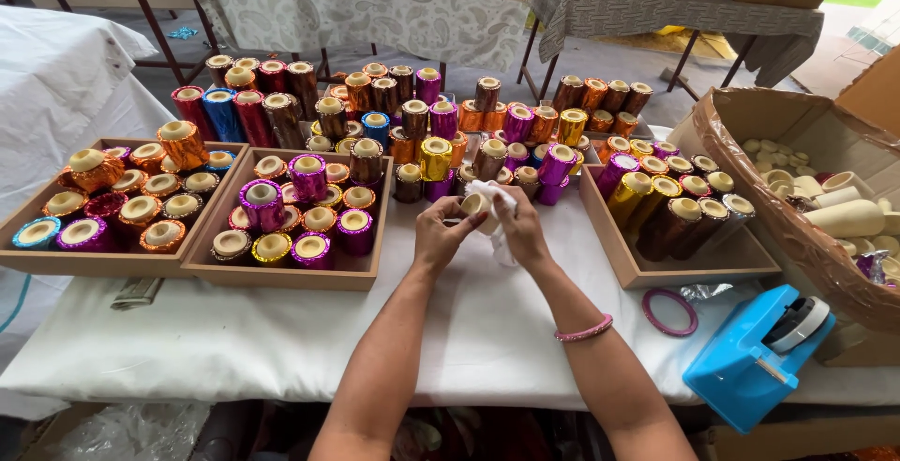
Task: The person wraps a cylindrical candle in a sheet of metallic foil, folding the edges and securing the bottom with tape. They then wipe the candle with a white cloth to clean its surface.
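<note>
My left hand (444, 232) and my right hand (518, 229) meet above the white tablecloth (281, 330). Together they hold a small cream-coloured candle (476, 205) wrapped partly in white cloth or paper (499, 200). My left fingers pinch the candle's left side. My right hand grips the white wrap beside it, and a pink bangle (583, 333) circles that wrist. Just beyond the hands stand several foil-wrapped candles (436, 156) in gold, purple, orange and brown.
Two wooden trays (281, 272) at the left hold several foil-covered candles, a third tray (694, 264) sits right. A blue tape dispenser (755, 353) and a purple ring (669, 312) lie at the right, near a cardboard box (750, 171) of plain candles. Cloth-covered tables stand behind.
</note>
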